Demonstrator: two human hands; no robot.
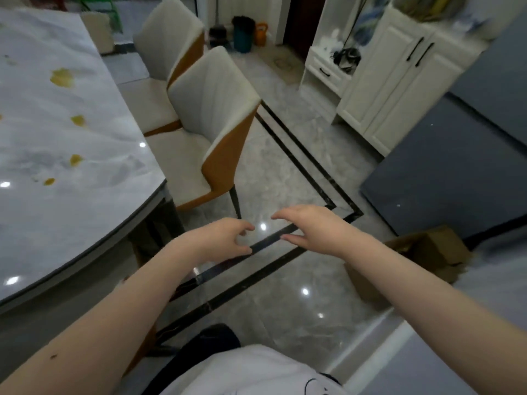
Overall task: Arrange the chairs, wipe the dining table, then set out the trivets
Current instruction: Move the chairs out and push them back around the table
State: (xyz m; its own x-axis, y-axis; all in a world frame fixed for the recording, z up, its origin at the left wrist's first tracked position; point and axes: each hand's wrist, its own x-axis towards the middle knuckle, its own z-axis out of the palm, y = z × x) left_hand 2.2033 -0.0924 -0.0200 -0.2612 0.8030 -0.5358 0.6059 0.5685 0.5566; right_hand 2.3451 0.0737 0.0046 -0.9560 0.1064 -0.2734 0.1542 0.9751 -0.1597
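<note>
The grey marble dining table (pixel 85 212) fills the left side, with several yellow spill stains (pixel 62 77) on its top. Two white chairs with orange backs stand along its right edge: the nearer chair (pixel 211 109) and the farther chair (pixel 168 38). My left hand (pixel 225 238) and my right hand (pixel 310 226) reach out side by side over the floor, just below the nearer chair's dark leg. Both hands have loosely curved fingers and hold nothing. No trivets or cloth are in view.
A cardboard box (pixel 422 258) sits on the floor at the right. A white cabinet (pixel 399 81) and a dark grey unit (pixel 456 166) line the right side. Buckets and containers (pixel 242 32) stand at the far wall. Polished floor lies between.
</note>
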